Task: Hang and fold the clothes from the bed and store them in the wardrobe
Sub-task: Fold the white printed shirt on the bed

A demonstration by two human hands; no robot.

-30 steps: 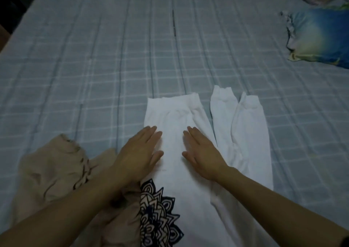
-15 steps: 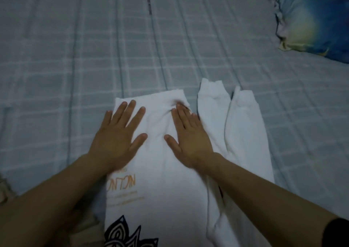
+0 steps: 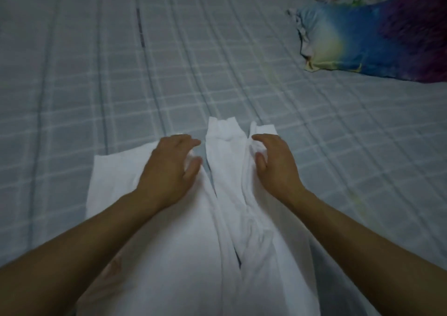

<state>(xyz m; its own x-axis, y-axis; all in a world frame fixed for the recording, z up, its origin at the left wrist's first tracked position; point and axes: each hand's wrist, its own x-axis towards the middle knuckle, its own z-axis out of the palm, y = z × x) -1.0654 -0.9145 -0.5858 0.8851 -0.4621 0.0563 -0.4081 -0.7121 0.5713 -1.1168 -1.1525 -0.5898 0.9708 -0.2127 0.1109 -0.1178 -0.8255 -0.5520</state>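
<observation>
Folding goes best if both hands lift together. The left hand [image 3: 169, 168] has its fingers curled, pinching the far right corner of the white garment [image 3: 154, 238]'s body; the right hand [image 3: 273, 163] grips the outer of the two sleeves [image 3: 225, 160], though blur makes the exact pinch uncertain. The garment lies flat under and between the forearms, its sleeves side by side between the hands. Keeping the far edges level while drawing them back should give a square fold. Beyond the hands stretches the grey checked bedsheet [image 3: 121, 73]; far right of the right hand sits a blue pillow [image 3: 377, 44].
</observation>
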